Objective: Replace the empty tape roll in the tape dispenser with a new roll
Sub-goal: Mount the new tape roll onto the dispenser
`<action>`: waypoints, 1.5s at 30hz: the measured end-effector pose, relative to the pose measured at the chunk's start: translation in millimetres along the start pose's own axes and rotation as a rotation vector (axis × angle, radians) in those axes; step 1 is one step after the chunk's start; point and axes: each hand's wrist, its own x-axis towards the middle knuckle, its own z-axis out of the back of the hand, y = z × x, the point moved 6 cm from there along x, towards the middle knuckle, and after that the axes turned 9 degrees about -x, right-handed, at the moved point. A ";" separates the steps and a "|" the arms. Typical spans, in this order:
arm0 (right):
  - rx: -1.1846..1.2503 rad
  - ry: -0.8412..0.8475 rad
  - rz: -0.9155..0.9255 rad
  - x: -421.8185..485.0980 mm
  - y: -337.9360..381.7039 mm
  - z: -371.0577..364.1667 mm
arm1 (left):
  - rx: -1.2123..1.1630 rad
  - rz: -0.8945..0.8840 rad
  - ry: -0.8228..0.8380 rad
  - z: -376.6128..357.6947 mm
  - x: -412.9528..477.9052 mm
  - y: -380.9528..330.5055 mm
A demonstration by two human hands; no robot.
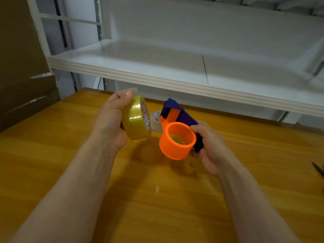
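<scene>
My left hand (110, 123) grips a full roll of yellowish clear tape (135, 118), held on edge above the wooden table (70, 155), with a loose end of tape pinched at my thumb. My right hand (209, 146) holds the tape dispenser (178, 120) by its dark blue body. Its bare orange hub (177, 140) points toward me and carries no roll. The new roll hangs a little to the left of the hub, not touching it. The empty whitish tape core (156, 121) lies on the table behind both, partly hidden by the roll and dispenser.
A white metal shelf (175, 81) overhangs the table's far side. Brown cardboard (22, 67) stands at the left. The tip of a pair of scissors (318, 168) shows at the right edge of the table.
</scene>
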 end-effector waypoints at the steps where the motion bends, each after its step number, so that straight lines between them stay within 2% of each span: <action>1: 0.001 -0.025 0.031 1.0 1.8 1.1 | 0.017 -0.005 -0.003 -0.2 -0.2 0.4; 6: -0.001 -0.133 0.179 1.3 9.6 5.4 | 0.082 -0.016 0.009 -6.4 -2.6 9.0; 8: -0.018 -0.230 0.235 -0.4 12.8 8.5 | 0.101 -0.009 0.036 -11.5 -5.0 13.5; 12: -0.217 -0.456 0.401 -9.7 23.6 12.7 | 0.102 0.037 0.141 -24.6 -11.7 22.7; 16: -0.208 -0.514 0.442 -15.5 24.3 8.5 | 0.085 0.099 0.207 -38.2 -21.0 36.3; 19: -0.107 -0.453 0.386 -13.7 19.6 3.2 | 0.053 0.130 0.229 -44.5 -25.4 42.2; 22: 0.129 -0.295 0.283 -8.7 15.7 -2.3 | 0.055 0.106 0.202 -42.3 -24.6 39.2; 24: 0.162 -0.204 0.278 -7.5 17.1 -5.9 | 0.058 0.087 0.179 -39.1 -22.7 35.9; 29: 0.211 -0.196 0.271 -7.4 15.6 -1.5 | 0.079 0.024 0.155 -36.4 -20.5 27.9; 33: 0.157 -0.218 0.325 -10.8 22.5 1.0 | 0.059 0.026 0.217 -39.4 -22.8 22.4; 38: -0.037 -0.103 0.372 -15.8 25.2 -11.3 | 0.088 0.049 0.214 -39.4 -24.2 28.1; 45: -0.018 0.026 0.268 -9.5 21.3 -5.1 | 0.172 -0.032 0.138 -29.5 -17.9 17.1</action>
